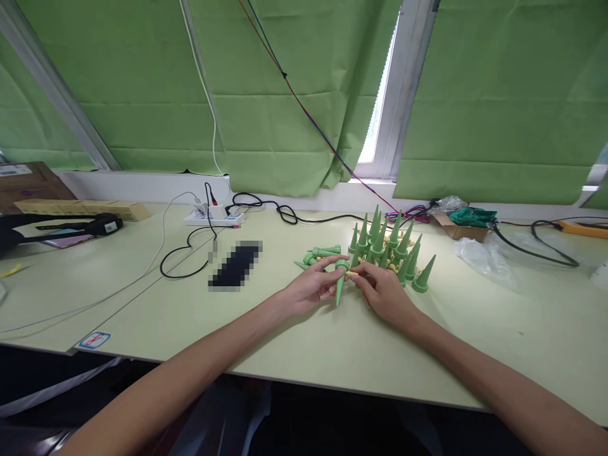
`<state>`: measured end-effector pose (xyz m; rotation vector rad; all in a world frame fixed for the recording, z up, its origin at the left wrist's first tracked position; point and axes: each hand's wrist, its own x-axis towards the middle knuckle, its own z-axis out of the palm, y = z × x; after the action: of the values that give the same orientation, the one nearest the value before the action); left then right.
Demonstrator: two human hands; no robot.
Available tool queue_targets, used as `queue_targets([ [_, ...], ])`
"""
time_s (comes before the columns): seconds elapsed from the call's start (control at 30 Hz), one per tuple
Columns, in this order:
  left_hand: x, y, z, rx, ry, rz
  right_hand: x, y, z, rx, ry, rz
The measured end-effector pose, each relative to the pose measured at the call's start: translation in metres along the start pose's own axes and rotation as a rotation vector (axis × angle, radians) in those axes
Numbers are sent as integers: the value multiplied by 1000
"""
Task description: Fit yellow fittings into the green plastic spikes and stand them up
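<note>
A green plastic spike (339, 291) points downward in my left hand (306, 289), whose fingers are closed around its wide collar. My right hand (387, 296) pinches a small pale-yellow piece (352, 273) against the side of that collar; the fingertips partly cover it. Just behind my right hand, several similar green spikes (422, 278) stand tip-up on their collars, with small yellow pieces among them. Beyond my left hand, a few more green spikes (327, 251) lie on their sides.
On the pale table (294, 345), a pixelated dark object (236, 266) lies left of my hands. A white power strip (216, 218) with black cables sits near the wall. At the right are a small cardboard box (458, 227), clear plastic bags (487, 259) and a black cable.
</note>
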<state>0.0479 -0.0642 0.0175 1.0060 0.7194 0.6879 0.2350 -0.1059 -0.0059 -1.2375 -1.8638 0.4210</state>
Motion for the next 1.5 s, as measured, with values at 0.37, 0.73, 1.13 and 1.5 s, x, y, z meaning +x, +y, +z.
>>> queue_targets([
  [0.37, 1, -1, -3, 54, -64, 47, 0, 0, -1, -16, 1, -6],
  [0.73, 0, -2, 0, 133, -84, 145, -1, 0, 0, -1, 8, -17],
  [1.13, -2, -5, 4, 397, -65, 340, -2, -2, 1, 86, 2, 23],
  [1.5, -7, -7, 7, 675, -17, 508, 0, 3, 11, 587, -114, 216],
])
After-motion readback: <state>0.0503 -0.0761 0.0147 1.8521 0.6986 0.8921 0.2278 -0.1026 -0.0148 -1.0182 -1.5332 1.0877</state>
